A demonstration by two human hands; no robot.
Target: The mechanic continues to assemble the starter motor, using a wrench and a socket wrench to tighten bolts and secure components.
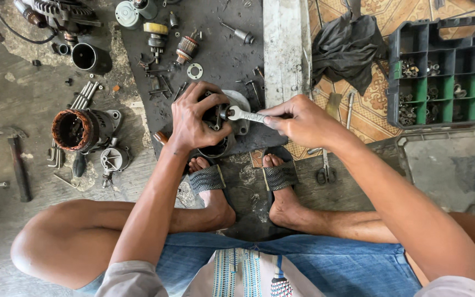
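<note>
Two hands: left (193, 124) steadies round metal housing (232, 118), right (298, 122) clasps steel wrench (246, 115).

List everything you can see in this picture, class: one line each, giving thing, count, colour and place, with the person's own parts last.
Wrench: one, silver, on the housing, held in right hand.
Metal housing: one, grey, centre, on the dark mat.
Stator body: one, grey with copper windings, left floor.
Armature: one, copper and grey, top centre.
Hammer: one, dark, far left.
Compartment tray: one, black and green, top right, holding small parts.
Cloth: one, black, top right.
Sandals: two, grey, below the housing.
Left hand: gripping the housing.
Right hand: on the wrench.
</note>
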